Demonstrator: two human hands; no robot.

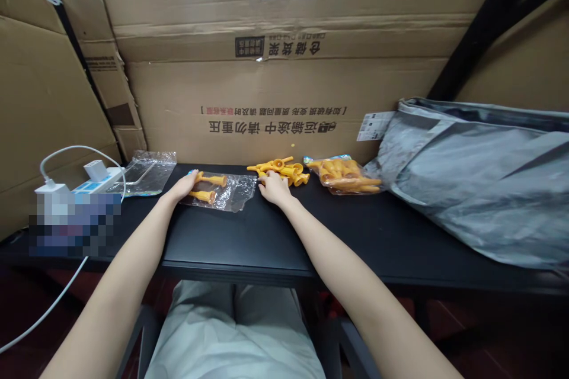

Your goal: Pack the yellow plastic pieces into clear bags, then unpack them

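My left hand (182, 187) rests on the left end of a clear plastic bag (233, 192) that lies on the black table (267, 237) and holds two orange plastic pegs (208, 187). Its fingers curl on the bag's edge. My right hand (273, 186) lies at the bag's right end, fingers bent and touching a loose pile of orange pegs (282, 169). Whether it pinches one peg is not clear. A second bag full of orange pegs (344, 174) sits further right.
An empty clear bag (146, 173) and a white power strip (95, 180) with charger and cable lie at the left. A large grey bag (480, 183) fills the table's right side. Cardboard boxes (284, 71) stand close behind.
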